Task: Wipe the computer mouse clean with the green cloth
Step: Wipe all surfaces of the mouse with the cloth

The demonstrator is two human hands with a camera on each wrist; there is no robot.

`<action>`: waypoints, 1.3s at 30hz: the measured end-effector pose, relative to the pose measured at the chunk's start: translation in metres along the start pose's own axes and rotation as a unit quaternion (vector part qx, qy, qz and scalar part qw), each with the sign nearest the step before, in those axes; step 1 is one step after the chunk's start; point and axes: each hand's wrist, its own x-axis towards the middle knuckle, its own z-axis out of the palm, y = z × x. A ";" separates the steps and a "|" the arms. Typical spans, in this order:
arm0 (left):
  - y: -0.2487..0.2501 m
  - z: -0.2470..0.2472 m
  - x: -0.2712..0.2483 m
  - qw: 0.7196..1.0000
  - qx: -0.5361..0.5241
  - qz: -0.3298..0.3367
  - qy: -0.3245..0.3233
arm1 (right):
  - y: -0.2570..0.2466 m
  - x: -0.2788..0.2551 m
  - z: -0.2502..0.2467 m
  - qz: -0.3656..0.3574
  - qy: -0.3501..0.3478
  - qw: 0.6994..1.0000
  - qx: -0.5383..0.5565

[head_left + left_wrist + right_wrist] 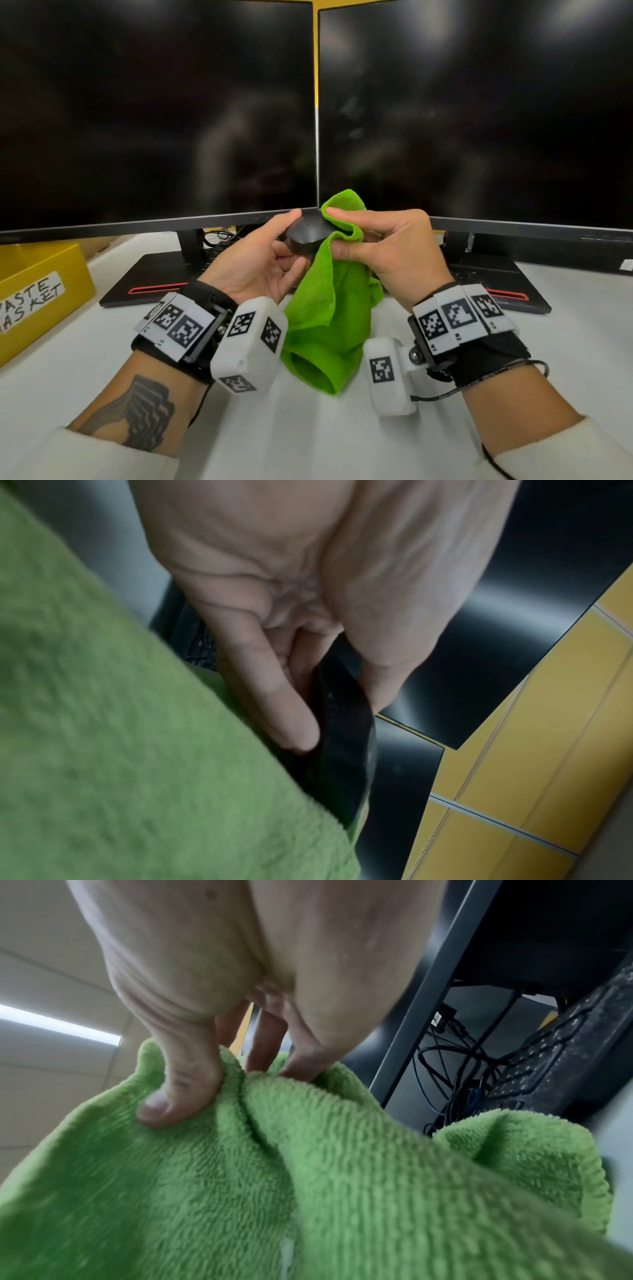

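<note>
My left hand (270,253) holds a black computer mouse (306,236) up above the desk, thumb on its top and fingers curled beneath. The left wrist view shows the mouse (339,739) edge-on between the thumb and fingers (274,696). My right hand (380,246) pinches a fold of the green cloth (329,308) against the mouse's right end. The cloth's loose part hangs down and rests on the desk between my wrists. In the right wrist view the thumb and fingers of my right hand (212,1085) bunch the cloth (325,1177), and the mouse is hidden behind it.
Two dark monitors (154,113) (479,113) stand side by side just behind my hands, their black stands (150,277) on the white desk (308,438). A yellow bin labelled as a waste basket (37,291) sits at the left edge. Cables (455,1074) lie behind the right monitor.
</note>
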 end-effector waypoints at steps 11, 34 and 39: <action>-0.001 0.005 -0.001 1.000 0.007 0.026 -0.013 | 0.006 0.010 -0.005 0.026 0.109 0.993 0.029; -0.017 0.021 0.004 0.981 0.170 0.097 -0.012 | 0.003 0.006 0.001 0.003 0.055 0.982 -0.183; -0.016 0.020 -0.005 0.951 0.282 0.110 -0.067 | 0.003 0.007 -0.002 -0.006 0.075 0.983 -0.169</action>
